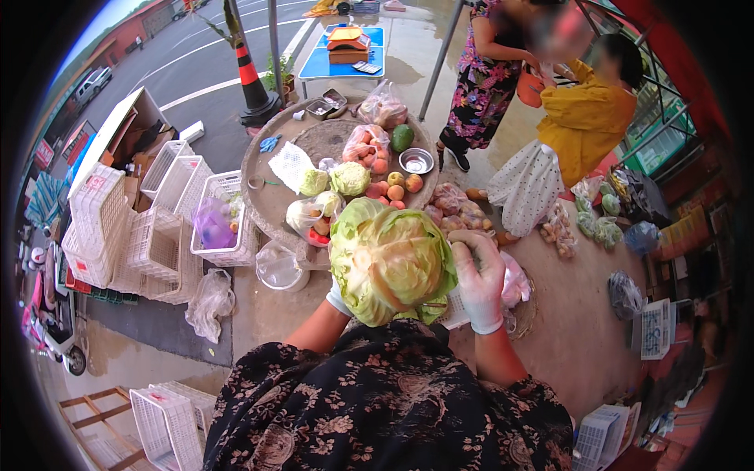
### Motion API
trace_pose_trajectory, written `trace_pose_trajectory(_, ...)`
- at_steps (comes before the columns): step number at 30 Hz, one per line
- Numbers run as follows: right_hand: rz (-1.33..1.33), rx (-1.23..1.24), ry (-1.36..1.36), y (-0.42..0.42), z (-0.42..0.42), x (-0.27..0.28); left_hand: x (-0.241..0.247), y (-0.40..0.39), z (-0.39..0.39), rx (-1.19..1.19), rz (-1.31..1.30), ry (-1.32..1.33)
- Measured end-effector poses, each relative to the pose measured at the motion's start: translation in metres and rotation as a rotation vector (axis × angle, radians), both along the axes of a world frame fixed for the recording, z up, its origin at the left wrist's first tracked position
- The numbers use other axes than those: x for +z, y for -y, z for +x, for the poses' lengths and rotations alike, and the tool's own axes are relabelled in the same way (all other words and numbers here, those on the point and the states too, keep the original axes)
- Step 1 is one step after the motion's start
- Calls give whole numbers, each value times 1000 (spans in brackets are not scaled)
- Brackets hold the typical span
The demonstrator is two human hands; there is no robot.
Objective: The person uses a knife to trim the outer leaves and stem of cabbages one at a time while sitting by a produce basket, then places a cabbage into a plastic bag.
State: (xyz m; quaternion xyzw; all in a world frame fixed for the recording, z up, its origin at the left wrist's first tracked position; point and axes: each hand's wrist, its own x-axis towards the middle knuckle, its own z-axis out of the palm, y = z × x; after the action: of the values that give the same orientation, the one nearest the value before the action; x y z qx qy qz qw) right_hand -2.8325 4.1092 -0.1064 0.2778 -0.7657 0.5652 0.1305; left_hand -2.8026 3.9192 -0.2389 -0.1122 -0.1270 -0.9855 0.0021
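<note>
A large pale-green cabbage [392,262] is held up before my chest, its cut stem end facing me and loose outer leaves at its edges. My left hand [337,298], in a white glove, supports it from behind and below; most of that hand is hidden. Close to the cabbage's right edge is my gloved right hand [483,279], its fingers curled; whether they pinch a leaf is unclear. Beyond, on a round stone table [327,134], lie two smaller cabbages [350,178], a white foam net [291,166] and loose peaches [396,192].
Bagged peaches [366,150], a metal bowl [416,161] and a green melon-like fruit [402,138] share the stone table. White plastic crates [156,241] and a clear bucket [283,271] stand left. Two people [580,118] are at the upper right, near bagged produce [559,229] on the floor.
</note>
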Motion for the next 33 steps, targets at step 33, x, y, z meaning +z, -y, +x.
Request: trace_pose_trajectory(33, 161, -7, 51, 70, -37, 5, -70, 2, 20, -277, 579, -11)
